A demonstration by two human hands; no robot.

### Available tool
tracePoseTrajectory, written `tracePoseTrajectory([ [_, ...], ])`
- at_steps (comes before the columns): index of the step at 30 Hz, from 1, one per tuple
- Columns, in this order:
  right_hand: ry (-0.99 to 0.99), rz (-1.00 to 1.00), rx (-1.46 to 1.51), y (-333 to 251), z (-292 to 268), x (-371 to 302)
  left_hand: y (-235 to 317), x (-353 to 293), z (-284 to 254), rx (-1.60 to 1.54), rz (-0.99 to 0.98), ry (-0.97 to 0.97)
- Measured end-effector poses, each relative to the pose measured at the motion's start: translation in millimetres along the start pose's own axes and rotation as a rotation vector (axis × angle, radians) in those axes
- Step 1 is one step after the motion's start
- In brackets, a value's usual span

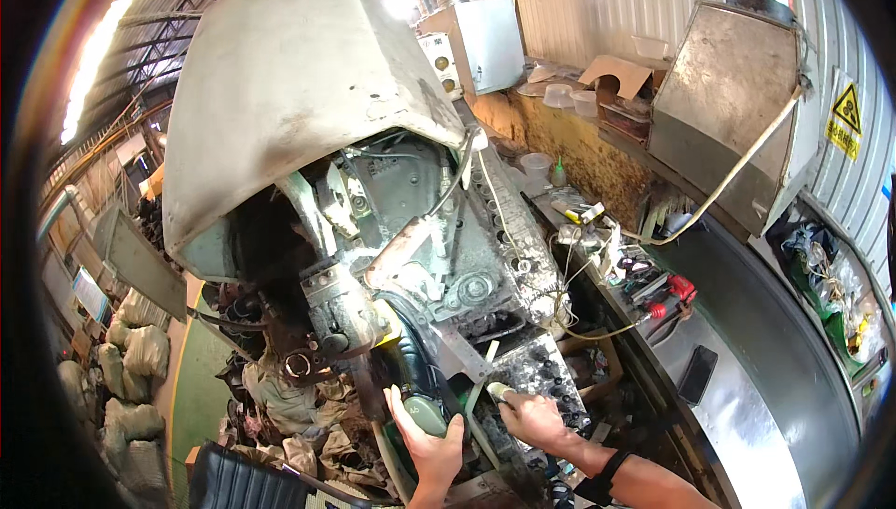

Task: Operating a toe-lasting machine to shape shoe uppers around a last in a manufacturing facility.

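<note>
My left hand [429, 448] is closed around the rounded green end of what looks like a shoe last [427, 416], thumb on one side and fingers on the other. A glossy dark piece [403, 357] extends from it up into the worn grey machine [397, 201]. To the right, my right hand [534, 420] has its fingers wrapped round a short pale handle with a rounded end [501, 390]; its lower part is hidden in the grip. Between the hands stands a pale greenish strip [480, 385]. A dark band circles my right wrist.
A large pale hood [289, 80] covers the machine's top. On the right, a metal bench [737, 434] carries a black phone [697, 375] and a red tool [681, 289]. A pale hose [737, 187] arches over it. Sacks [145, 355] are piled at far left.
</note>
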State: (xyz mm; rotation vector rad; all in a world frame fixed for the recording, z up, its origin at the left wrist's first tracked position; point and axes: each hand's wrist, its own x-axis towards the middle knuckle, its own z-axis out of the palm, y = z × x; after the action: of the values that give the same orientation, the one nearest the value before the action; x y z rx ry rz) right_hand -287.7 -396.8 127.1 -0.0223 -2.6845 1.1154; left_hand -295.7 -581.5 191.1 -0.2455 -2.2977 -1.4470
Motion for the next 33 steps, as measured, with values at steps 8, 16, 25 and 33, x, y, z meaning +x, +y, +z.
tracePoseTrajectory([
  [8,0.083,-0.030,0.048,0.9,1.0,-1.3,-6.9,-1.4,3.3,-0.016,-0.066,0.007],
  [16,0.074,-0.029,0.057,6.9,4.2,-1.6,-1.8,-2.3,-0.8,0.036,-0.062,-0.002],
  [25,0.064,-0.066,0.083,12.8,7.7,0.4,-24.4,37.2,-8.5,0.091,0.086,0.009],
  [33,0.172,-0.121,0.152,2.2,3.2,3.5,-11.9,37.1,-0.5,0.060,0.108,0.068],
])
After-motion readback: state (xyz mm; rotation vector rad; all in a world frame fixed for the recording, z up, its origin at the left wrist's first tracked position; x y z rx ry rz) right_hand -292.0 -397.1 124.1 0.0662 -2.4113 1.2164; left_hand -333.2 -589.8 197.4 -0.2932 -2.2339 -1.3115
